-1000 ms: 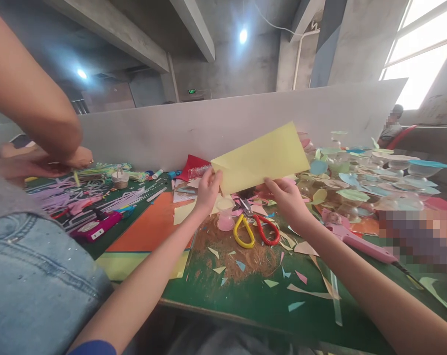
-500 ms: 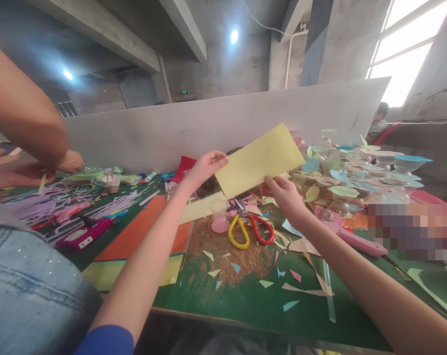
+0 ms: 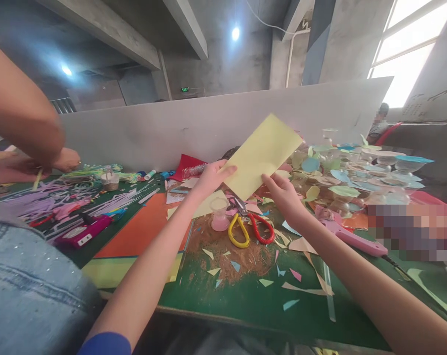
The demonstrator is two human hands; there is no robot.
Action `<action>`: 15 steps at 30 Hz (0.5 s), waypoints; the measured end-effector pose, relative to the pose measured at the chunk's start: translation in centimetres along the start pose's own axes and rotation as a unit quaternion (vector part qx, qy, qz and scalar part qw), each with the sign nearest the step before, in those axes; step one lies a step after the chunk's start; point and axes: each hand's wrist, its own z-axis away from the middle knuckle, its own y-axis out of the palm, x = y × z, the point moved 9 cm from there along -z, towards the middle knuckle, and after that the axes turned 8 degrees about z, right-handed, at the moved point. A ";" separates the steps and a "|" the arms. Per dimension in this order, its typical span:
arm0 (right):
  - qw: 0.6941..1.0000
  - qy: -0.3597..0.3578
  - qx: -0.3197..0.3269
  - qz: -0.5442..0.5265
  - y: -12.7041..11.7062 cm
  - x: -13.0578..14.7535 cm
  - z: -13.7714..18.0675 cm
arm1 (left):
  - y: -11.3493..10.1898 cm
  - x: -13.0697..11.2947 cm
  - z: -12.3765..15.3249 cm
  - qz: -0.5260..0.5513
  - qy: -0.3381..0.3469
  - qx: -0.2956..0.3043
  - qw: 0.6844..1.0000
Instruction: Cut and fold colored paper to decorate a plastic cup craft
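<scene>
A folded-looking sheet of yellow paper (image 3: 264,155) is held up above the table, tilted with its far end toward the upper right. My left hand (image 3: 216,178) pinches its lower left corner, thumb on top. On its lower right edge my right hand (image 3: 280,192) is closed, with the thumb at the near side. Below the sheet lie scissors (image 3: 250,227) with one yellow and one red handle, their blades pointing away. Left of them stands a small clear plastic cup (image 3: 220,217). Another pale yellow paper piece (image 3: 203,207) lies flat behind my left forearm.
Many clear cups with coloured paper tops (image 3: 356,182) crowd the right side. A pink glue gun (image 3: 351,236) lies before them. Paper scraps (image 3: 265,283) litter the green table (image 3: 245,315). Orange sheets (image 3: 142,229) lie left; a co-worker's hands (image 3: 66,160) are beyond purple strips.
The yellow paper has turned steeper, its far end swinging up and left. My left hand has shifted slightly right and down. The co-worker's hands have moved a little left.
</scene>
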 end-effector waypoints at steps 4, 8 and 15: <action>0.999 -0.027 0.003 -0.016 -0.1 0.7 -0.2 | 1.2 -0.2 0.1 0.005 -0.005 0.038 0.999; 0.999 -0.038 -0.031 0.000 -1.4 0.4 -0.8 | 2.2 0.8 0.2 0.022 -0.034 0.082 0.996; 0.999 -0.033 -0.021 0.015 -0.8 0.1 -0.4 | 2.0 1.6 0.0 0.044 -0.036 0.038 0.998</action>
